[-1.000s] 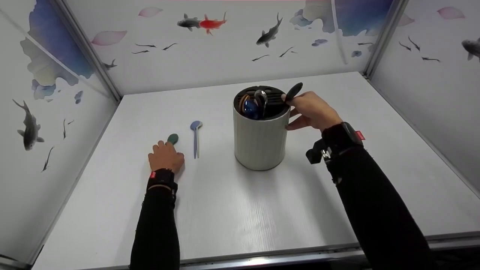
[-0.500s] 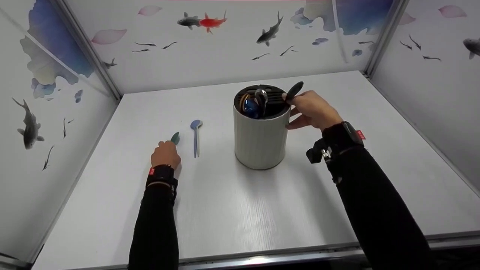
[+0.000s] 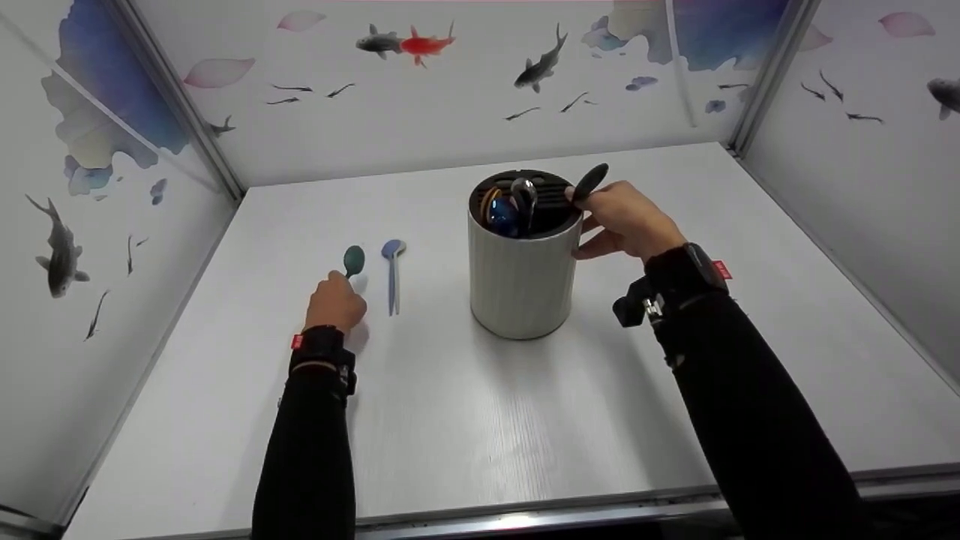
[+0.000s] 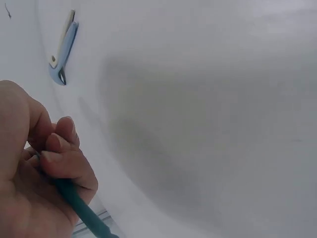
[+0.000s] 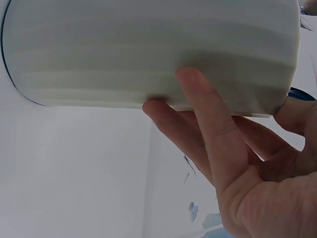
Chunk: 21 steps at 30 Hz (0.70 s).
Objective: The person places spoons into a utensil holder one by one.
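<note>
My left hand [image 3: 334, 304] has its fingers curled round the handle of a green spoon [image 3: 354, 259], whose bowl sticks out beyond the fingers. In the left wrist view the spoon's green handle [image 4: 84, 213] comes out of the fist. My right hand [image 3: 628, 219] grips a pale ribbed utensil holder [image 3: 521, 289] at its right rim, thumb on top and fingers against the outer wall [image 5: 124, 64]. A dark handle [image 3: 591, 181] rises beside that thumb. In the holder's slotted black top stand a shiny blue utensil [image 3: 501, 216] and a looped metal one [image 3: 525, 193].
Two slim spoon-like utensils, a blue one [image 3: 391, 274] and a cream one [image 3: 398, 281], lie side by side on the white table [image 3: 450, 420] between the left hand and the holder. Panels painted with fish [image 3: 540, 67] enclose the back and sides.
My left hand has closed round the green spoon and raised it off the table, turning it so the bowl points away. The right hand and the holder have stayed put.
</note>
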{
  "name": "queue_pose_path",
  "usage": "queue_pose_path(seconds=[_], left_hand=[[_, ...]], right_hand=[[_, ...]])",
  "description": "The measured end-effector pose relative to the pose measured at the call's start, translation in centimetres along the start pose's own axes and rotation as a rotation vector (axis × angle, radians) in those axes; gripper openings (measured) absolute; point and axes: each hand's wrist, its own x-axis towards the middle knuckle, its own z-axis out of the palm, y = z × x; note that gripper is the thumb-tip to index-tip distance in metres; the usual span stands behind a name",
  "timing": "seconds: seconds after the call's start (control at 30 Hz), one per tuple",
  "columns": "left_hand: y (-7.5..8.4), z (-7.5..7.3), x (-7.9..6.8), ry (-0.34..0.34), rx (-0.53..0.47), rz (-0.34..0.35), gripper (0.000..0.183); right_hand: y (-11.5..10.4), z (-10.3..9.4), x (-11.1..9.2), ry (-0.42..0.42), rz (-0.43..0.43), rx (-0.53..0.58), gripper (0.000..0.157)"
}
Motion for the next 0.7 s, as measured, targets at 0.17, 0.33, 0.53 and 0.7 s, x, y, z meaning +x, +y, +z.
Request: queue_pose_path(seconds=[0.17,0.33,0.53,0.7], left_hand=[[0.7,-0.3,0.0,-0.056,-0.059,-0.052,0.053],[1.5,-0.2,-0.1,0.056,-0.053,-0.011,0.050],[3.4,-0.3,-0.2,0.238,-0.200,0.078,0.033],[5.3,-0.8,-0.2,0.267,-0.415,0.122,0.036]], right_hand=[[0.1,0.1,0.2,0.001,0.001,0.020,0.037],[0.2,0.1,0.3,0.022,0.014,0.016,0.035],[0.1,0.1,0.1,0.016,0.017,-0.005,0.040],[0.1,-0.1,-0.1,0.019,0.014,-0.027,0.043]])
